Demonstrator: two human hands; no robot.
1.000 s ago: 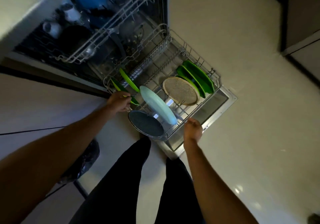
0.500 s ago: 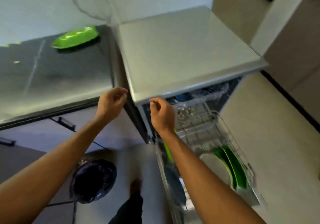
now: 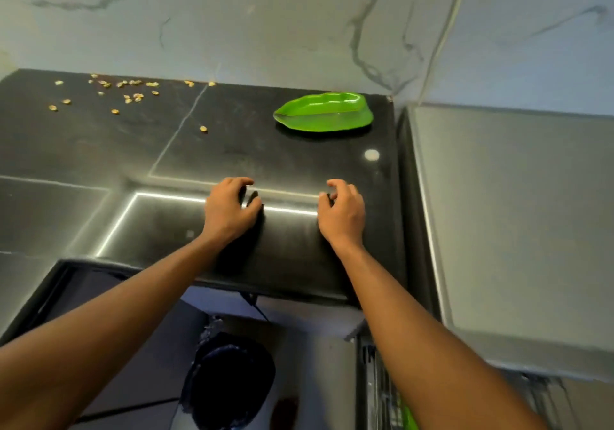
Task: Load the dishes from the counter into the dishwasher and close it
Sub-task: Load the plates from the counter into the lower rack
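- The pale veined wall (image 3: 265, 14) fills the top of the view.
- The dark counter (image 3: 99, 150) runs below it, with a thin bright line of light reflected across its near part.
- The dishwasher (image 3: 515, 213) stands just to the right of the counter. Its grey top is level with the counter, and a bit of wire rack (image 3: 382, 379) shows below its front edge.
- A black bin (image 3: 229, 383) sits on the floor under the counter's front edge.
- The green leaf-shaped dish (image 3: 324, 113) lies flat on the counter near the back right corner, well beyond both hands.
- The left hand (image 3: 229, 210) and right hand (image 3: 342, 212) are side by side over the near part of the counter. Their fingers are loosely curled and hold nothing. Whether they touch the surface cannot be told.
- Small yellow kernels (image 3: 133, 92) lie scattered at the back left of the counter.
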